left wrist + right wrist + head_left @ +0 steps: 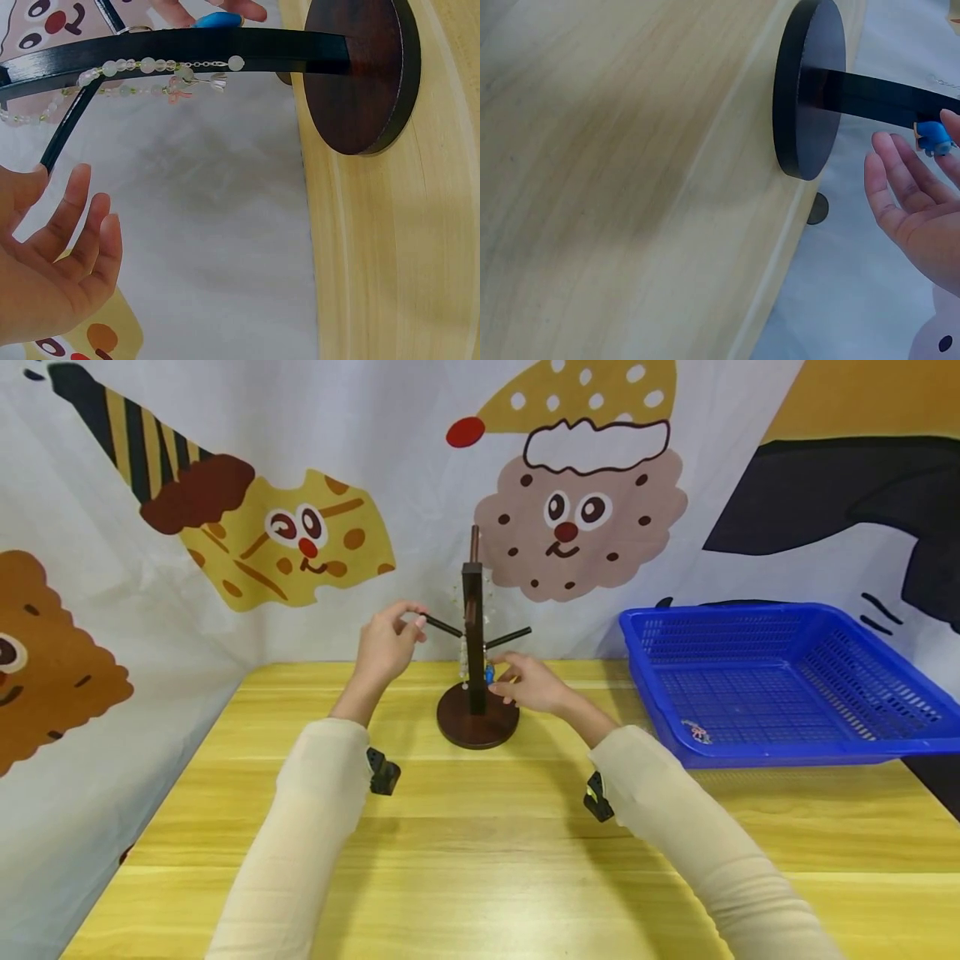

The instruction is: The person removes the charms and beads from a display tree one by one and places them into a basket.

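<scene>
A dark wooden stand with a round base and several side pegs stands at the table's far side. My left hand pinches the tip of the left peg between thumb and forefinger, its other fingers spread in the left wrist view. Bracelets of pale translucent beads with small charms hang along the post. My right hand holds a small blue figurine by the fingertips, just right of the post and below the right peg. A metal ring shows on that peg.
A blue plastic basket stands on the right of the wooden table. One small trinket with red parts lies in its near left corner. Behind the table hangs a white cloth with cartoon prints.
</scene>
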Motion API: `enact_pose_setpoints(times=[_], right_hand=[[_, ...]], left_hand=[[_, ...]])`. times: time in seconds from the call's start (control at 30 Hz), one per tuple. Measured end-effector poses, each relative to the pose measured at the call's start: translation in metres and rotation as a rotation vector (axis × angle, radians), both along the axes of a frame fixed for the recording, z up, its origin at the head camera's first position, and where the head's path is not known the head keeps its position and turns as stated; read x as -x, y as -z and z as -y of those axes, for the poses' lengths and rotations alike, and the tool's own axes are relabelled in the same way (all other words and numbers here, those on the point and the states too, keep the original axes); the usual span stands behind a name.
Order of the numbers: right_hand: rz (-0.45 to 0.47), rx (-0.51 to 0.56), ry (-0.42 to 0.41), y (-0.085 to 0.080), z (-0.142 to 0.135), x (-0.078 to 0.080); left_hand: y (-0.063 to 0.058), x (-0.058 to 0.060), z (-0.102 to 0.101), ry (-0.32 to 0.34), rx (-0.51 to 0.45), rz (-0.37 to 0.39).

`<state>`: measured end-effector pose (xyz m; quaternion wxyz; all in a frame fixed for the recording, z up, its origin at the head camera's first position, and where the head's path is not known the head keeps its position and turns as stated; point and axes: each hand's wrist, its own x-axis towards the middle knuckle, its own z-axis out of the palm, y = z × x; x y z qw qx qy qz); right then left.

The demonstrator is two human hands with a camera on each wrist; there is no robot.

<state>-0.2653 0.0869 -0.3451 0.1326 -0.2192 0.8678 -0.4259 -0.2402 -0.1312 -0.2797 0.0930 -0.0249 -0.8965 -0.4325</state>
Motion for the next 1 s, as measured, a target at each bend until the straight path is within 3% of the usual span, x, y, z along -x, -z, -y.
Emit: enact_pose_setpoints(times=[0.37,1.0], right_hand=[[0.004,0.065,0.03,0.0019,0.0025,-0.0022],[-0.019,0.055,0.014,0.0017,0.0016,-0.003]], left_hand=[[-0.0002,0.0005,-0.0008,0.004,0.007,-0.016],[0.0013,0.0026,0.0001,0.008,0.002,-0.02]])
